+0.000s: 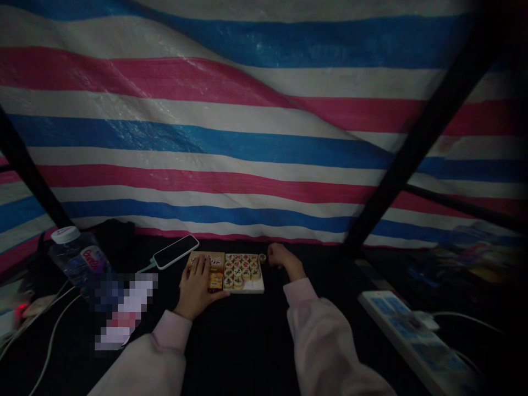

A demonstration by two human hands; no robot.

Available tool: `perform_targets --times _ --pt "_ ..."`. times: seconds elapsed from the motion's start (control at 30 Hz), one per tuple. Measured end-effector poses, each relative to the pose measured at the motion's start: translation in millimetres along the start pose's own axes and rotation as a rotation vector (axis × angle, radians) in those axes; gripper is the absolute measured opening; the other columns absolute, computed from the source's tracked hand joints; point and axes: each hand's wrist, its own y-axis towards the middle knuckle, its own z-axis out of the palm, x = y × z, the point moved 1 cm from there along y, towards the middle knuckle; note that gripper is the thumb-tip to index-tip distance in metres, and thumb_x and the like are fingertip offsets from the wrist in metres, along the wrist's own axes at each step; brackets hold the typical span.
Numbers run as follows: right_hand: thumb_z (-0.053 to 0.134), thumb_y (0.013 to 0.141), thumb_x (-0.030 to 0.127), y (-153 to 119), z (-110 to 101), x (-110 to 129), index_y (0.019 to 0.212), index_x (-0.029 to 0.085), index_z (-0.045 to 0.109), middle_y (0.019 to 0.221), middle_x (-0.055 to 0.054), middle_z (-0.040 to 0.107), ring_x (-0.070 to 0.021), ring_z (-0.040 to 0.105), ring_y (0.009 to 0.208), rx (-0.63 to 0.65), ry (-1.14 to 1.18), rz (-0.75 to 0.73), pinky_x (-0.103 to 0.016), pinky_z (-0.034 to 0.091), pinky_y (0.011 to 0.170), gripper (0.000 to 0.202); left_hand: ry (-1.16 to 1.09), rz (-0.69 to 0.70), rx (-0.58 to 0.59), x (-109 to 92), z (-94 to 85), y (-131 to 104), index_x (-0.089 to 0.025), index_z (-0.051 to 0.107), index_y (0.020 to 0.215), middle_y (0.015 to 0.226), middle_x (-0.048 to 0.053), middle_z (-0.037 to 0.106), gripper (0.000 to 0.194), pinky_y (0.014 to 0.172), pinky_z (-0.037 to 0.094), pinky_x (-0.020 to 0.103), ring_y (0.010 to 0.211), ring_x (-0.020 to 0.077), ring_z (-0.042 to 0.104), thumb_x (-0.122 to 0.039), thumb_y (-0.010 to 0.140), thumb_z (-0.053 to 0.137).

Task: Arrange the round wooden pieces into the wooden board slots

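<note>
In the head view a shallow white box of xiangqi pieces (243,269) lies on the dark surface. Its round pieces with red and dark characters stand in rows, and the near right corner of the white tray is bare. Left of the tray, touching it, is the printed brown-yellow lid (216,269). Flat across that lid rests my left hand (199,283), fingers stretched out, thumb towards the tray. One xiangqi piece (263,257) sits at the tray's far right corner. Just right of this piece is my right hand (282,257), its fingers curled; whatever they may hold is hidden.
A white-edged phone (176,252) with a cable lies behind the lid. Left stand a large clear bottle (88,264) and a blurred-out packet (127,313). At right is a power strip (404,324) with plugs. Striped plastic sheeting (247,148) and dark poles enclose the space.
</note>
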Motion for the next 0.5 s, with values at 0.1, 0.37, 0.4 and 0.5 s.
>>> perform_targets --times 0.1,0.37,0.4,0.5 --pt "0.063 0.06 0.001 1.4 2.1 1.2 0.086 0.015 0.061 0.08 -0.004 0.066 -0.011 0.061 0.059 0.009 0.028 -0.023 -0.018 0.045 0.051 0.029 0.001 -0.001 0.007 -0.1 0.0 0.1 -0.012 0.03 0.141 0.147 0.017 0.027 0.108 0.107 0.022 0.047 0.136 0.0334 0.022 -0.084 0.061 0.041" --pt "0.061 0.061 0.0 -0.9 1.8 7.5 0.087 0.014 0.061 0.077 -0.003 0.064 -0.0093 0.057 0.053 0.028 0.04 -0.039 -0.018 0.043 0.049 0.03 0.015 0.011 -0.014 -0.2 1.7 0.5 -0.009 0.03 0.141 0.146 0.019 0.029 0.109 0.107 0.023 0.047 0.136 0.0331 0.023 -0.083 0.062 0.041" --pt "0.061 0.061 0.0 -1.3 1.7 7.9 0.087 0.014 0.061 0.077 -0.004 0.064 -0.0093 0.057 0.053 0.03 0.038 -0.037 -0.018 0.043 0.048 0.03 0.015 0.014 -0.016 0.0 2.2 0.4 -0.009 0.03 0.141 0.146 0.019 0.029 0.109 0.107 0.023 0.047 0.136 0.0332 0.023 -0.083 0.062 0.041" --pt "0.061 0.062 0.001 -2.4 1.7 8.6 0.089 0.014 0.061 0.081 -0.005 0.065 -0.0098 0.058 0.054 0.033 0.026 -0.032 -0.018 0.043 0.049 0.03 0.017 0.013 -0.023 0.5 3.1 0.2 -0.009 0.03 0.141 0.146 0.019 0.028 0.109 0.106 0.023 0.048 0.136 0.0336 0.024 -0.083 0.062 0.042"
